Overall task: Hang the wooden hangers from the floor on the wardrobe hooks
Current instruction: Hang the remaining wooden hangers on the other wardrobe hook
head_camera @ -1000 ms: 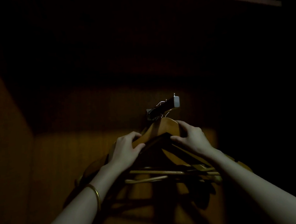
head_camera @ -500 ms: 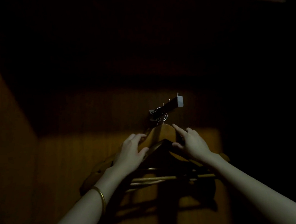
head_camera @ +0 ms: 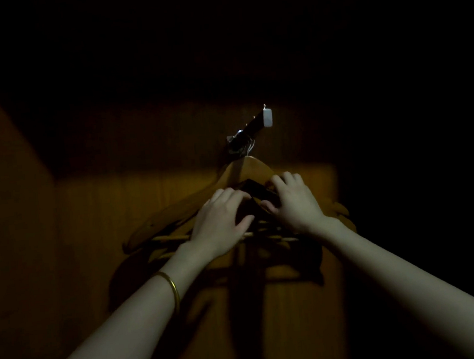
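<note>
Inside a dim wardrobe, several wooden hangers [head_camera: 175, 214] hang bunched from a dark hook rail [head_camera: 251, 127] that sticks out from the back panel and ends in a pale cap. Their metal hooks crowd the rail's inner end. My left hand [head_camera: 219, 221] rests on the left shoulder of the nearest hanger, fingers curled over it. My right hand [head_camera: 295, 199] lies on the right shoulder, fingers bent over the top. The lower bars of the hangers show below my hands. The lower right ends of the hangers are lost in shadow.
The wardrobe's wooden back panel [head_camera: 122, 262] is lit in a band behind the hangers. A side wall [head_camera: 5, 216] closes in on the left. The upper part and the right side are dark. A gold bangle [head_camera: 172, 289] circles my left wrist.
Both hands have slid down from the top of the hanger onto its shoulders. The view has tilted downward, so the rail sits higher above the hands.
</note>
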